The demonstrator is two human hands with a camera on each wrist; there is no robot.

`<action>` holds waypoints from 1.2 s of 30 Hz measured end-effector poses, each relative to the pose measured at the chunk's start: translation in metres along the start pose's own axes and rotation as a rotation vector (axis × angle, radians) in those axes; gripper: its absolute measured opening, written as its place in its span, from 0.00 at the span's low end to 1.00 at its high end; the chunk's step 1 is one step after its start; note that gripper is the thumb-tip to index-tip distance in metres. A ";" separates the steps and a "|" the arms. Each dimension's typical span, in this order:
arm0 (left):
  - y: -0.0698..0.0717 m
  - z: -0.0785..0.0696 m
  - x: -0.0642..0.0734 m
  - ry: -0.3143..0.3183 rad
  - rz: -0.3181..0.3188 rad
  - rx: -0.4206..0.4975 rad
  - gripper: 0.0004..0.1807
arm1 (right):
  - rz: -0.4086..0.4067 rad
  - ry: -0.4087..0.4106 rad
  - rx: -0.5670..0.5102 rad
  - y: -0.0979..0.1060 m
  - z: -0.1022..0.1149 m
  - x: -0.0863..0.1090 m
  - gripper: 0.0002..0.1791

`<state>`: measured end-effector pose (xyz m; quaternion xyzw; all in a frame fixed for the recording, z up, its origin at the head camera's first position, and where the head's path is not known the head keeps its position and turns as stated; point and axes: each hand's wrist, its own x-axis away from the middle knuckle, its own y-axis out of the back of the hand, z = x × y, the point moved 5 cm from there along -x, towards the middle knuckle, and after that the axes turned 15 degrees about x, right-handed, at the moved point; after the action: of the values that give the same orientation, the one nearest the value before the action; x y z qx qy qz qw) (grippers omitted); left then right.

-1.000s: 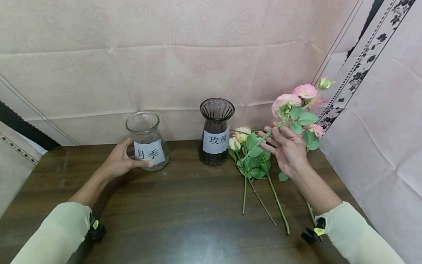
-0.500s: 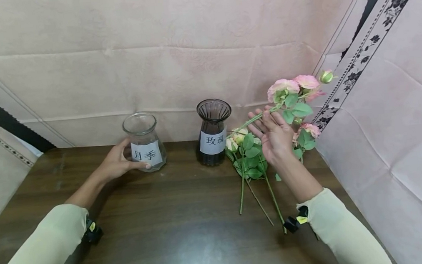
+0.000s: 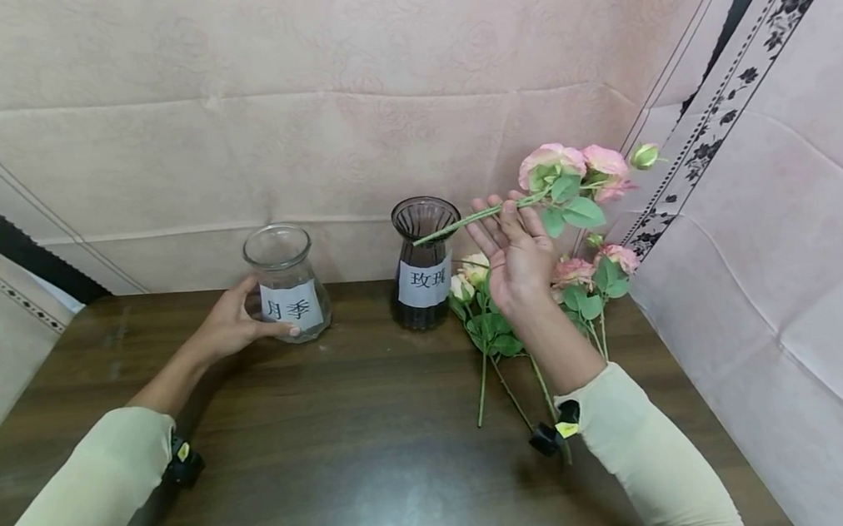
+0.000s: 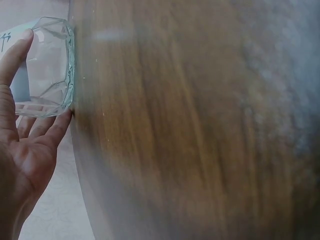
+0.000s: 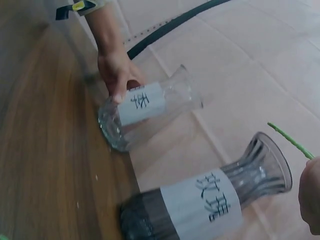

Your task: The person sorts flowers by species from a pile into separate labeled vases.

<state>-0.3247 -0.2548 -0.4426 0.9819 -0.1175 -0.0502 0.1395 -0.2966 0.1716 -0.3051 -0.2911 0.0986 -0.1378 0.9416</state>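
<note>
My left hand (image 3: pixel 234 321) grips a clear glass vase (image 3: pixel 293 272) low on its side, thumb across the white paper label and fingers behind. In the left wrist view the vase's faceted base (image 4: pixel 70 60) stands at the table. My right hand (image 3: pixel 521 267), palm up, pinches the green stem of a pink artificial flower spray (image 3: pixel 552 168) between thumb and fingers. Its blooms point right, and the stem's cut end reaches left, overlapping the neck of a dark glass vase (image 3: pixel 412 312). In the right wrist view the stem tip (image 5: pixel 287 136) shows close beyond that vase's flared mouth.
Cream flowers (image 3: pixel 476 270) with leaves and long stems lie on the brown wooden table (image 3: pixel 349 470) right of the dark vase. More pink flowers (image 3: pixel 575 271) lie behind my right forearm. Pale cloth (image 3: pixel 232 162) hangs close behind the vases and along both sides.
My right hand has moved left and up with the pink flower, bringing the stem's end to the dark vase's neck. My left hand has stayed on the clear vase.
</note>
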 end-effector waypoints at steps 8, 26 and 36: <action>-0.001 -0.002 0.000 0.004 -0.002 0.004 0.61 | 0.004 0.038 -0.008 -0.029 -0.006 0.008 0.22; 0.000 0.001 0.000 -0.009 0.005 -0.003 0.61 | 0.080 0.055 0.046 -0.092 -0.027 0.023 0.25; 0.001 0.002 -0.002 -0.016 0.001 -0.019 0.60 | 0.114 0.086 0.063 -0.121 -0.040 0.028 0.22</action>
<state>-0.3270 -0.2560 -0.4444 0.9801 -0.1185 -0.0594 0.1481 -0.3051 0.0463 -0.2712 -0.2492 0.1508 -0.0995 0.9514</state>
